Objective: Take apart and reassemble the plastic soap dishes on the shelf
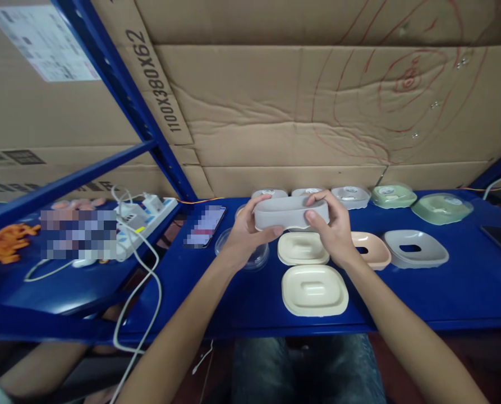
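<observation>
**Grey dish held up over a desk of lids and bases**

A wall of flattened cardboard (300, 112) closes off the back, with a blue rack post (124, 90) slanting across it on the left. Below runs the blue desk (464, 292), and on its left part a white power strip (143, 221) trails cables over the edge, next to a phone (205, 225) lying flat.

Along the back edge stands a row of lidded containers: three grey ones, partly hidden behind the hands, then a green container (393, 196) and a larger green container (441, 208) at the right end. In front of them lie open parts, not yet paired with anything: a grey base with a slot (416, 248), a pink base (370, 248) just beside it, a cream lid (302, 248) and a second cream lid (315, 290) nearest the person. A clear round lid (250, 255) sits beneath the left wrist.

The person holds a grey dish (291, 213) in the air above the cream pieces, clear of the desk. The left hand (246, 233) grips its left end, thumb in front and fingers wrapped behind; the right hand (332, 227) clamps the right end the same way.

Judging by the layout, the back row looks finished, while the four loose pieces and the held dish are still unassembled.
</observation>
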Action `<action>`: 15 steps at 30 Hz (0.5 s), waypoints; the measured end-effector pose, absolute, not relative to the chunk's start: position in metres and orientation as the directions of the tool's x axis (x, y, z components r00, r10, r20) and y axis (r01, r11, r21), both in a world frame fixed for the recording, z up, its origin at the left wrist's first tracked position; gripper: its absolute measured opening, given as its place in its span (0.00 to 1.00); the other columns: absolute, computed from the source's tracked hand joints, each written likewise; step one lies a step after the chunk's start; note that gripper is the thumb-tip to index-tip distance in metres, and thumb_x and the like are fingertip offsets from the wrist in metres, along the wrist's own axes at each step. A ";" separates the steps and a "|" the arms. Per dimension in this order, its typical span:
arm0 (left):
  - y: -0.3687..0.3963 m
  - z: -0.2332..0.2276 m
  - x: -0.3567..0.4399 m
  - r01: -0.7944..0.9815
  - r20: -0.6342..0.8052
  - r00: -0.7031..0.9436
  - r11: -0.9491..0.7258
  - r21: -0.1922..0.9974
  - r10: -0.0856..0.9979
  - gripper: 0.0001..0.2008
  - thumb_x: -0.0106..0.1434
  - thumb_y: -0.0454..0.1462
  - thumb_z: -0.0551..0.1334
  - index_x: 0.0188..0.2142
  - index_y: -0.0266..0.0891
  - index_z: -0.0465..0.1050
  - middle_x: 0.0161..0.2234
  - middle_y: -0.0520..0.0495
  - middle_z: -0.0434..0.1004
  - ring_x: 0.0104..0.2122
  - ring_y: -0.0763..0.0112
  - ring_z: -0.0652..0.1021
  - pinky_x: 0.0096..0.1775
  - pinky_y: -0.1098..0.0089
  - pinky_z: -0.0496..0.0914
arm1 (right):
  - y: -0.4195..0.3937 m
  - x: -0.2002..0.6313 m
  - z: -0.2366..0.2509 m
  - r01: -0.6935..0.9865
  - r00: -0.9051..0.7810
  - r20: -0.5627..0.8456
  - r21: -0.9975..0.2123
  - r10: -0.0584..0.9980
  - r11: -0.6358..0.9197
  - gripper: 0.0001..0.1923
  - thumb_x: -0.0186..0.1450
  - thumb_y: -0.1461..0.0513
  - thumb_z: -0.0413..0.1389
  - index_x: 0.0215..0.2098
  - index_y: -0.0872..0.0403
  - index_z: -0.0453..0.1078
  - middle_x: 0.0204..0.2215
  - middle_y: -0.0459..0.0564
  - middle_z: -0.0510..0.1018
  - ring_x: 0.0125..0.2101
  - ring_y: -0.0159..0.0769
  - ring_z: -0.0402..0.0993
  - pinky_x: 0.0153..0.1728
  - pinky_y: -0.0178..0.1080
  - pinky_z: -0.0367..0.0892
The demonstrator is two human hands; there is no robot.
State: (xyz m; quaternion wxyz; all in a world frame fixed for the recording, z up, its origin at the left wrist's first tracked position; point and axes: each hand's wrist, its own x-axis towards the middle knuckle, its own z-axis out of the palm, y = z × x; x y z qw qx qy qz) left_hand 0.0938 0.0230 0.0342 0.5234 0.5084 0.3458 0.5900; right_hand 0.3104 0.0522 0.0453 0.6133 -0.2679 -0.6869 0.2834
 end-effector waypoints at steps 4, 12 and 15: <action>0.021 0.035 0.096 -0.275 0.216 0.063 -0.191 0.942 0.974 0.42 0.48 0.44 0.86 0.61 0.46 0.76 0.67 0.41 0.72 0.69 0.46 0.73 0.71 0.45 0.68 | 0.051 0.309 0.043 0.032 -0.084 0.689 -0.720 0.720 0.693 0.17 0.70 0.46 0.66 0.41 0.48 0.71 0.39 0.46 0.79 0.38 0.39 0.73 0.40 0.41 0.69; 0.020 0.037 0.100 -0.300 0.194 0.049 -0.171 0.939 0.980 0.41 0.48 0.47 0.86 0.59 0.41 0.76 0.65 0.38 0.75 0.68 0.46 0.74 0.70 0.47 0.69 | 0.051 0.311 0.039 0.101 -0.100 0.711 -0.689 0.696 0.718 0.16 0.71 0.47 0.65 0.43 0.48 0.71 0.41 0.47 0.80 0.41 0.39 0.75 0.42 0.41 0.69; 0.021 0.037 0.102 -0.312 0.177 0.057 -0.151 0.938 0.983 0.42 0.46 0.48 0.86 0.58 0.41 0.76 0.62 0.39 0.77 0.65 0.46 0.76 0.69 0.46 0.70 | 0.052 0.311 0.040 0.094 -0.087 0.703 -0.700 0.706 0.708 0.16 0.72 0.47 0.65 0.42 0.48 0.71 0.40 0.47 0.80 0.40 0.39 0.74 0.42 0.41 0.69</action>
